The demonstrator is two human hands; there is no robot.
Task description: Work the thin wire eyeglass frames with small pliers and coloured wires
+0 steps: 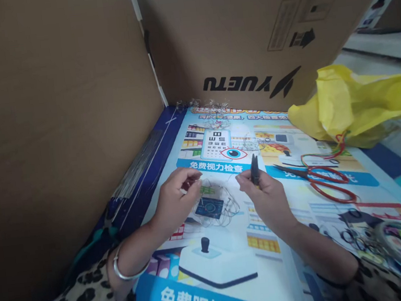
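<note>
My left hand is closed in a pinch above the printed sheet, with a loose coil of thin wire trailing below its fingertips. The strand between the fingers is barely visible. In my right hand is a pair of small pliers, held in the curled fingers with the dark jaws pointing up. The thumb and forefinger of that hand are close together near the wire; whether they also pinch a strand is too fine to tell. The two hands are apart, on either side of the coil.
Red-handled scissors lie right of my right hand. Behind them sits a yellow bag with coloured cords. Cardboard walls rise at the back and left. More wire coils lie farther back. Teal-handled pliers are at left, a clear round container at right.
</note>
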